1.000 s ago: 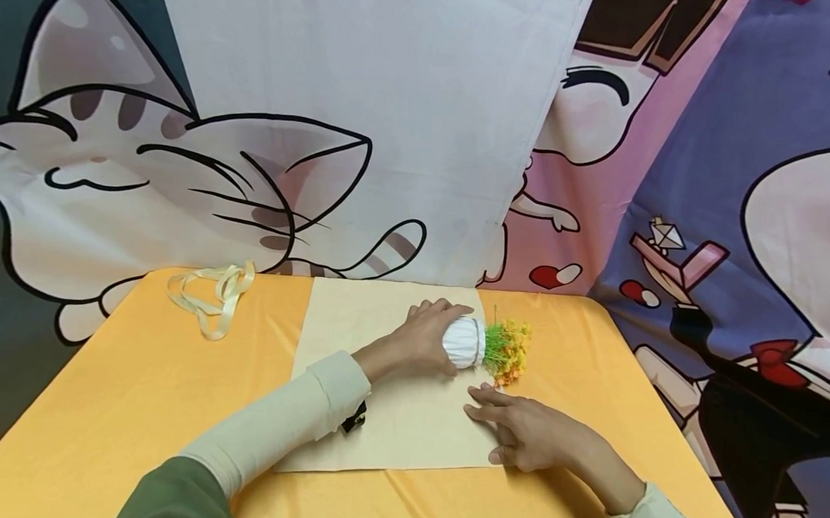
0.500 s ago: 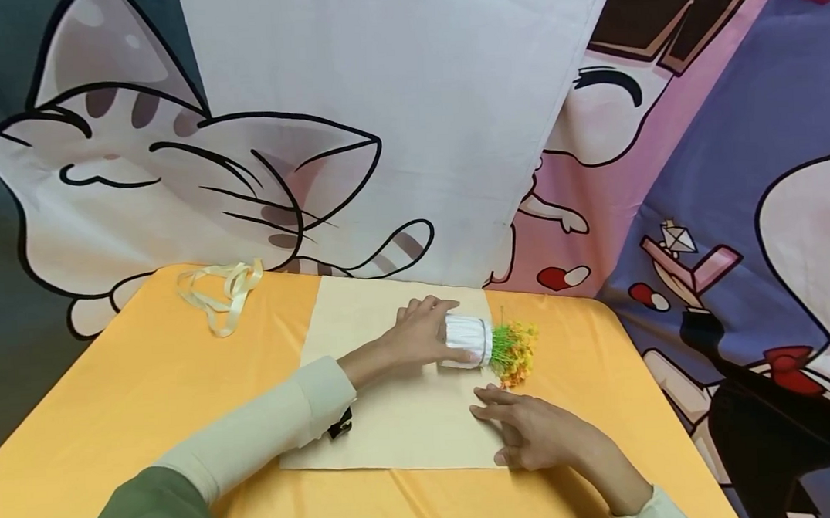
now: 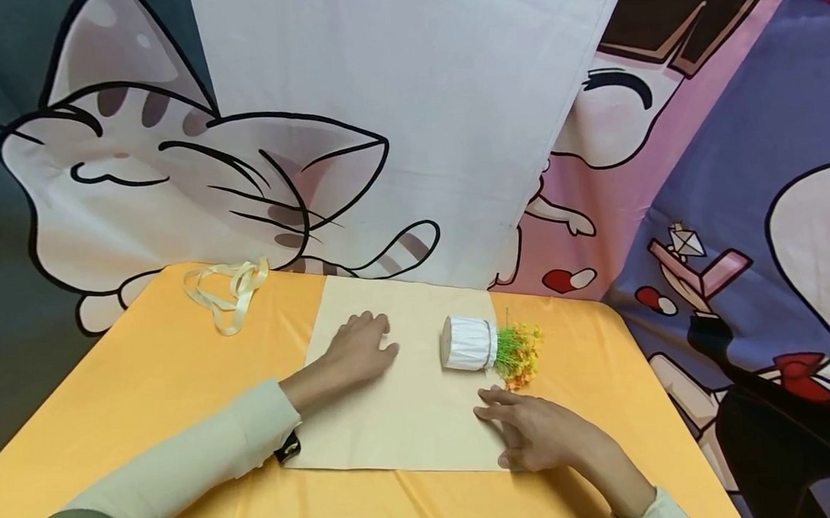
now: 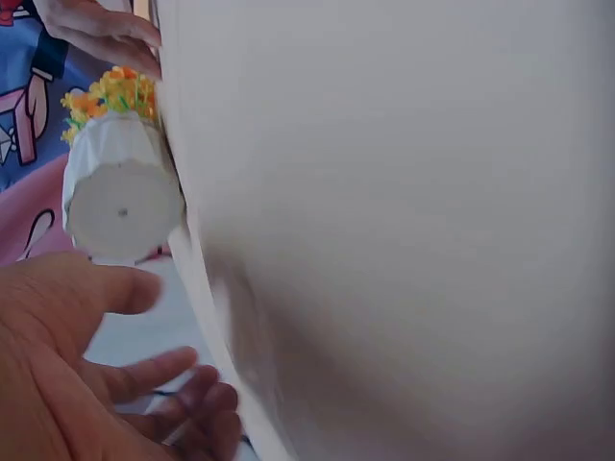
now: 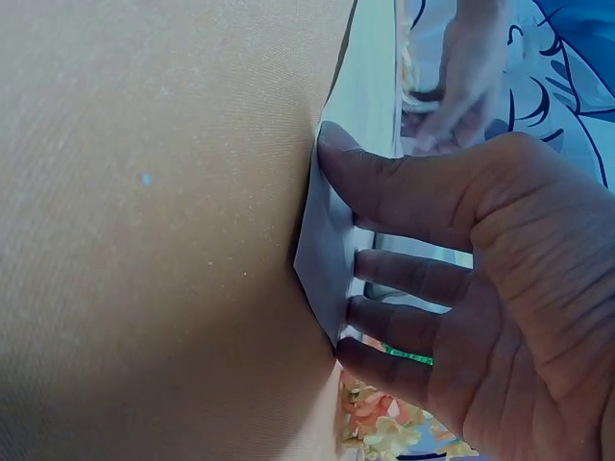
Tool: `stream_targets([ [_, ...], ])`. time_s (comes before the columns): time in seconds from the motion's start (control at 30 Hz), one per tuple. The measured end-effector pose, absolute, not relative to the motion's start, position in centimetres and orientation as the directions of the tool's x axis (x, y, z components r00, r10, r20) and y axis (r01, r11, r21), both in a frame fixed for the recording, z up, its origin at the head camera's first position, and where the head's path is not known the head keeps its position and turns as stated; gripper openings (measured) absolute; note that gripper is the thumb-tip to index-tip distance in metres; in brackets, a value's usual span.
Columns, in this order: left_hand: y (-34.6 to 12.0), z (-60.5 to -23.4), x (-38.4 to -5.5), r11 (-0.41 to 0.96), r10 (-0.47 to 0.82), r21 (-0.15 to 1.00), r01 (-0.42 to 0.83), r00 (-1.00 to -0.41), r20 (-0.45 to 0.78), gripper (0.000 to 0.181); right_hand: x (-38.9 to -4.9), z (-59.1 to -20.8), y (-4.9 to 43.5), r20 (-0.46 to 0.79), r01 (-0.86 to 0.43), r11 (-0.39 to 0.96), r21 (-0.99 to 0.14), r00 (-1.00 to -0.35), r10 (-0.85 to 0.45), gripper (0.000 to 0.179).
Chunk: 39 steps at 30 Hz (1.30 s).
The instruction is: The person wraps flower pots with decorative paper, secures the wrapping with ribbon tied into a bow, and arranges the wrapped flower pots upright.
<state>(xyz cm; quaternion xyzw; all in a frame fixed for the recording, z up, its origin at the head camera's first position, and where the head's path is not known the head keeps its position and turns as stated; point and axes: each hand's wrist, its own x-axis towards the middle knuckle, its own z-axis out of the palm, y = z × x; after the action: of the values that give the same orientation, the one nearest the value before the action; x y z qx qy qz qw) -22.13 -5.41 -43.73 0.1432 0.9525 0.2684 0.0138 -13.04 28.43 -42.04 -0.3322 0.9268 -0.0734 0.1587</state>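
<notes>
A small white pot (image 3: pixel 469 343) of yellow and orange artificial flowers (image 3: pixel 520 356) lies on its side on a cream sheet of paper (image 3: pixel 409 437). The blossoms point right, past the sheet's right edge. My left hand (image 3: pixel 352 350) is over the left part of the sheet, fingers loosely spread, apart from the pot. In the left wrist view the pot's round base (image 4: pixel 125 213) faces that hand. My right hand (image 3: pixel 537 437) rests at the sheet's near right corner. Seen from the right wrist, its thumb and fingertips (image 5: pixel 338 139) touch the paper with nothing gripped.
A pale yellow ribbon (image 3: pixel 230 296) lies loosely looped at the table's far left corner. Orange cloth covers the table (image 3: pixel 185 408). A hanging white curtain (image 3: pixel 410 135) with cartoon prints stands right behind the far edge.
My left hand has let go of the flower pot and drawn back to the left. The pot stays lying on the paper. My right hand has kept its place.
</notes>
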Motion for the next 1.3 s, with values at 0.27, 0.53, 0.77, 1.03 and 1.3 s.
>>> stream_targets([
  [0.27,-9.7,-43.4,-21.1,0.912,0.182,0.381,0.152,-0.982,-0.042,0.045,-12.8,-42.1,28.6,-0.241,-0.579,0.777,-0.246,-0.74,-0.628,0.071],
  [0.53,-12.3,-42.9,-21.4,0.913,0.082,0.407,0.036,-0.992,-0.097,0.057,-12.8,-41.9,28.6,-0.252,-0.567,0.789,-0.234,-0.749,-0.613,0.071],
  [0.77,-14.1,-42.9,-22.0,0.77,0.044,0.633,-0.079,-0.983,-0.176,0.09,-12.8,-41.8,28.4,-0.249,-0.568,0.79,-0.228,-0.751,-0.612,0.072],
  [1.03,-16.0,-43.6,-22.6,0.33,0.131,0.919,-0.215,-0.954,-0.27,0.035,-13.0,-41.6,28.5,-0.229,-0.598,0.765,-0.238,-0.731,-0.643,0.07],
  [1.3,-16.5,-44.5,-22.7,0.13,0.204,0.951,-0.281,-0.931,-0.303,0.03,-13.7,-41.3,28.4,-0.181,-0.651,0.727,-0.22,-0.705,-0.686,0.058],
])
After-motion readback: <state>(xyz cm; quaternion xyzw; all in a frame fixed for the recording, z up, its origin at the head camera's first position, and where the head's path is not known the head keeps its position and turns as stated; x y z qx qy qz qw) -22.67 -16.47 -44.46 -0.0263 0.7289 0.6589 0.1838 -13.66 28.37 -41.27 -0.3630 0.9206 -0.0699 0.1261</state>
